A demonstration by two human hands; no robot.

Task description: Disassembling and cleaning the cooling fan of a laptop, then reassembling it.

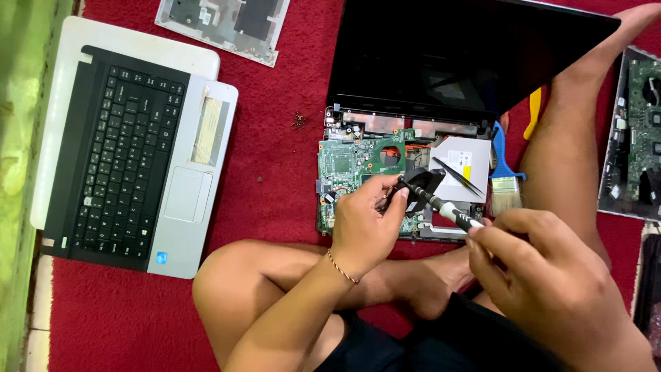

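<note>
An opened laptop base with a green circuit board (348,162) lies on the red carpet in front of my crossed legs, its dark screen (454,48) tilted back. My right hand (551,275) grips the handle of a black and white screwdriver (441,205), whose tip points at a black fan part near the board's middle. My left hand (361,224) pinches the screwdriver's front end over the board. Black tweezers (458,176) rest on the silver drive cover (468,162).
A silver keyboard cover (131,148) lies at the left, another casing part (220,24) at the top. A blue-handled brush (504,176) and a yellow pry tool (533,110) lie beside my right leg. A second opened board (637,131) sits at the right. Small screws (299,121) are piled on the carpet.
</note>
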